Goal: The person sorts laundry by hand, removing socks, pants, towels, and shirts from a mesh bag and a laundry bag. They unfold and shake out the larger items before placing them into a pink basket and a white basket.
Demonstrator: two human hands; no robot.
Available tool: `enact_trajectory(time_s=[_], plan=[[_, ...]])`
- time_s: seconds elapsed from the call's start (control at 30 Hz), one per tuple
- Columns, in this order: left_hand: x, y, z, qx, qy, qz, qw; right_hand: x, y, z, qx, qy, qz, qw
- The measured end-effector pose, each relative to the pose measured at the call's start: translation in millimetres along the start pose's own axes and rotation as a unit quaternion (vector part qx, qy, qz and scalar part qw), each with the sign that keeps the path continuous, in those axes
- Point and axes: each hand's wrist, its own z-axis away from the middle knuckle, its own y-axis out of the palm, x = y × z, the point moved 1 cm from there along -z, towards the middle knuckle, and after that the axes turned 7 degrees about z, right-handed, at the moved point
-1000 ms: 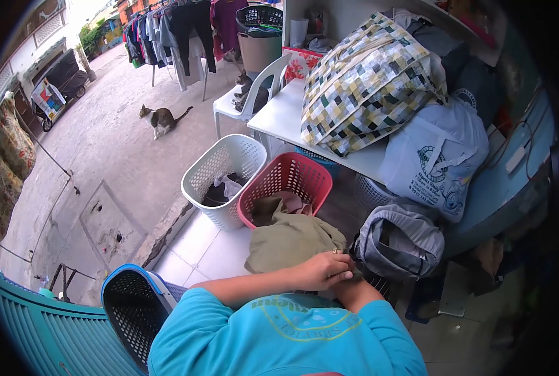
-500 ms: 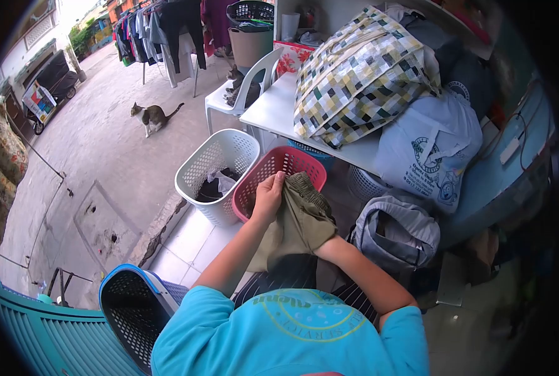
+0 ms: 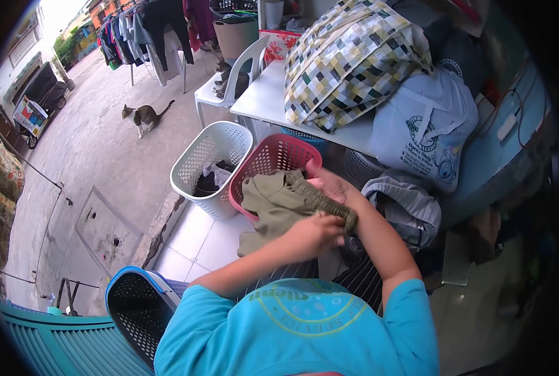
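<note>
Olive shorts (image 3: 273, 199) with a gathered elastic waistband are spread over my lap and the near rim of a red laundry basket (image 3: 270, 156). My left hand (image 3: 320, 237) is closed on the near end of the waistband. Beyond it, my right hand (image 3: 331, 187) is beside the far end of the waistband, blurred, its fingers seeming apart. Left of the red basket stands a white laundry basket (image 3: 188, 169) with dark and light clothes inside.
Bags crowd the white table (image 3: 261, 103): a checkered one (image 3: 355, 62) and a white printed one (image 3: 423, 128). A grey fabric bundle (image 3: 405, 207) lies at right. An empty-looking blue-rimmed basket (image 3: 138, 307) tilts at lower left. One cat (image 3: 145, 117) sits outside; another (image 3: 223, 78) is on a chair.
The shorts have turned, so the waistband now slants toward my right. My left hand has come down to its near end; my right hand has moved up and away from the cloth's lower edge.
</note>
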Motion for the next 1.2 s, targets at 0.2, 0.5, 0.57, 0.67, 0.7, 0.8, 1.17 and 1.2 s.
enact_trajectory(time_s=[0.2,0.5,0.57,0.67,0.7,0.8,1.17,1.2], plan=[[14.6,-49.8,28.4,0.064,-0.094,0.199,0.973,-11.4,-20.0,9.8,-0.112,-0.141,0.331,0.926],[149.3,-57.2,46.2,-0.134,-0.180,0.177,0.958,38.9,54.7,36.9,-0.027,-0.372,0.513,0.773],[145.7,-70.5,33.5,-0.166,-0.199,0.133,0.956,56.3,51.7,41.6,-0.077,-0.398,0.567,0.717],[151.8,-95.0,33.5,-0.417,-0.223,0.066,0.879,62.9,45.3,60.2,-0.171,-0.428,0.623,0.632],[141.0,-104.7,34.3,-0.454,-0.193,-0.002,0.870,61.2,40.7,69.8,-0.251,-0.447,0.710,0.482],[118.8,-113.0,48.6,-0.403,-0.157,-0.166,0.886,41.2,10.0,86.0,-0.344,-0.459,0.763,0.300],[66.3,41.6,155.4,0.035,-0.250,-0.033,0.967,-121.0,-184.7,64.9,-0.268,0.180,0.689,0.649],[66.6,42.8,154.2,0.046,-0.247,-0.022,0.968,-120.9,-194.7,50.5,-0.306,0.101,0.669,0.670]])
